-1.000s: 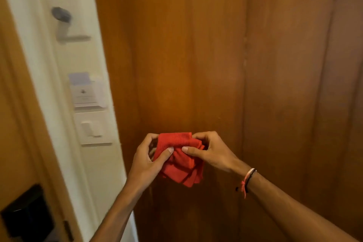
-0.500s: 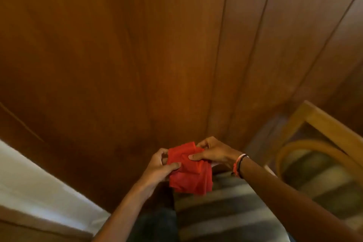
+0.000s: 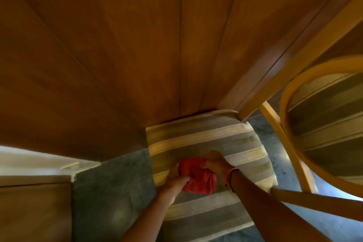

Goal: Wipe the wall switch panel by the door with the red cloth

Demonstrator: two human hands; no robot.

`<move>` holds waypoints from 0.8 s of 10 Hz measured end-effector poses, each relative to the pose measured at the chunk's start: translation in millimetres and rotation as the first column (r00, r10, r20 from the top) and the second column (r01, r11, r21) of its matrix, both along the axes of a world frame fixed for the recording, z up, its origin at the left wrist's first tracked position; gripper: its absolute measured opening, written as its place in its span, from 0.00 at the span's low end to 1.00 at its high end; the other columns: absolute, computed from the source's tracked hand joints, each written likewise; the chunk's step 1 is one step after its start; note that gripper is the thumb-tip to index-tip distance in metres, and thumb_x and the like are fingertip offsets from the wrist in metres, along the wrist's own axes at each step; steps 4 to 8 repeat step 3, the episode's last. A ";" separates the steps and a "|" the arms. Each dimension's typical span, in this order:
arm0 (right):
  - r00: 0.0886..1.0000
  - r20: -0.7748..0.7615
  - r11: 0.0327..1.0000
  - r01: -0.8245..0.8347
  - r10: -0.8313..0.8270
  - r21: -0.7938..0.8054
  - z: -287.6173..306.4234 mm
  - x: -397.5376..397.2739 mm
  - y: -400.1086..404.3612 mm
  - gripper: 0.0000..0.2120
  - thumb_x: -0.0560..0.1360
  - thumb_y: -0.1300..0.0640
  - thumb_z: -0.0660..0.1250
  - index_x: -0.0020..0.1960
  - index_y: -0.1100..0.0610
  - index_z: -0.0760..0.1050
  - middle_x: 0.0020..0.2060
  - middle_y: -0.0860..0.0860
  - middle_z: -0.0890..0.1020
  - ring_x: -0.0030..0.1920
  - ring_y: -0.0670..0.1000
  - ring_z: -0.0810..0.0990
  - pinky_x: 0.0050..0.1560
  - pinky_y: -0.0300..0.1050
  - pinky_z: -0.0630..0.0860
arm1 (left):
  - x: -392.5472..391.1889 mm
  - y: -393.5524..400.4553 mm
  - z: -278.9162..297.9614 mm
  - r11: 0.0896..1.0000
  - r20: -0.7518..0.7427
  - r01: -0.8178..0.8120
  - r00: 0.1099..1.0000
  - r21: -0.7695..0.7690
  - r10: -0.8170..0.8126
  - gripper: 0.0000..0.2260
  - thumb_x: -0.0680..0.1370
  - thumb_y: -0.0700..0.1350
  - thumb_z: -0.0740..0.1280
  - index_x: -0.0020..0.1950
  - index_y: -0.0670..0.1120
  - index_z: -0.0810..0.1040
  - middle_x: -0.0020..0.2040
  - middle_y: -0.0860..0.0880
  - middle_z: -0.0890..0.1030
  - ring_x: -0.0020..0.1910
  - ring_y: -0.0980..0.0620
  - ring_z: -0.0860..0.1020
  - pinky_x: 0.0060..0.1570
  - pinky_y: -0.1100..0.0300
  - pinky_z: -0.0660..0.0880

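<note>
Both hands, L (image 3: pixel 175 180) & R (image 3: pixel 216 162), gripping red cloth (image 3: pixel 197 176), prob. folding; switch panel out of view, next raise cloth to it.

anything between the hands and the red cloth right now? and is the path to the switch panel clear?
Nothing between them: the left hand and right hand both grip the bunched red cloth above the striped chair cushion. The switch panel is out of view, so that path cannot be judged.
</note>
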State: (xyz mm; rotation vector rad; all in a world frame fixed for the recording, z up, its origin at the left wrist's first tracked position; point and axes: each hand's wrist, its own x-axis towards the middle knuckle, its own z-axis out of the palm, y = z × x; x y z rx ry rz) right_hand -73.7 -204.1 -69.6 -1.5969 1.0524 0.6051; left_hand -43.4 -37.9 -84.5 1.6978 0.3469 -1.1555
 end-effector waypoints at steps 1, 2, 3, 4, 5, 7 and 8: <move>0.994 -0.064 0.993 -0.093 0.089 -0.068 -15.5 -11.7 -3.8 0.12 0.75 0.73 0.69 0.48 0.56 0.77 0.52 0.60 0.78 0.57 0.60 0.80 0.60 0.58 0.77 | 3.6 2.2 -15.9 0.999 0.052 0.037 0.998 0.011 -0.038 0.28 0.75 0.28 0.67 0.73 0.42 0.68 0.64 0.42 0.79 0.62 0.42 0.78 0.64 0.45 0.76; 0.973 -0.080 0.950 -0.231 0.218 -0.212 -7.9 -18.4 0.6 0.30 0.78 0.64 0.71 0.79 0.62 0.67 0.74 0.60 0.74 0.77 0.61 0.71 0.75 0.51 0.69 | 13.1 14.9 -3.7 0.977 0.171 0.185 0.964 0.109 -0.202 0.30 0.77 0.33 0.69 0.76 0.40 0.62 0.68 0.42 0.74 0.69 0.43 0.73 0.68 0.49 0.72; 0.946 -0.016 0.878 -0.306 0.323 -0.369 28.6 -13.8 9.4 0.36 0.81 0.55 0.69 0.84 0.57 0.57 0.82 0.57 0.65 0.81 0.58 0.66 0.79 0.52 0.66 | 29.6 36.8 24.0 0.918 0.359 0.275 0.857 0.286 -0.369 0.30 0.80 0.46 0.67 0.79 0.43 0.59 0.77 0.41 0.65 0.76 0.43 0.64 0.75 0.51 0.63; 0.946 -0.016 0.878 -0.306 0.323 -0.369 28.6 -13.8 9.4 0.36 0.81 0.55 0.69 0.84 0.57 0.57 0.82 0.57 0.65 0.81 0.58 0.66 0.79 0.52 0.66 | 29.6 36.8 24.0 0.918 0.359 0.275 0.857 0.286 -0.369 0.30 0.80 0.46 0.67 0.79 0.43 0.59 0.77 0.41 0.65 0.76 0.43 0.64 0.75 0.51 0.63; 0.946 -0.016 0.878 -0.306 0.323 -0.369 28.6 -13.8 9.4 0.36 0.81 0.55 0.69 0.84 0.57 0.57 0.82 0.57 0.65 0.81 0.58 0.66 0.79 0.52 0.66 | 29.6 36.8 24.0 0.918 0.359 0.275 0.857 0.286 -0.369 0.30 0.80 0.46 0.67 0.79 0.43 0.59 0.77 0.41 0.65 0.76 0.43 0.64 0.75 0.51 0.63; 0.946 -0.016 0.878 -0.306 0.323 -0.369 28.6 -13.8 9.4 0.36 0.81 0.55 0.69 0.84 0.57 0.57 0.82 0.57 0.65 0.81 0.58 0.66 0.79 0.52 0.66 | 29.6 36.8 24.0 0.918 0.359 0.275 0.857 0.286 -0.369 0.30 0.80 0.46 0.67 0.79 0.43 0.59 0.77 0.41 0.65 0.76 0.43 0.64 0.75 0.51 0.63; 0.946 -0.016 0.878 -0.306 0.323 -0.369 28.6 -13.8 9.4 0.36 0.81 0.55 0.69 0.84 0.57 0.57 0.82 0.57 0.65 0.81 0.58 0.66 0.79 0.52 0.66 | 29.6 36.8 24.0 0.918 0.359 0.275 0.857 0.286 -0.369 0.30 0.80 0.46 0.67 0.79 0.43 0.59 0.77 0.41 0.65 0.76 0.43 0.64 0.75 0.51 0.63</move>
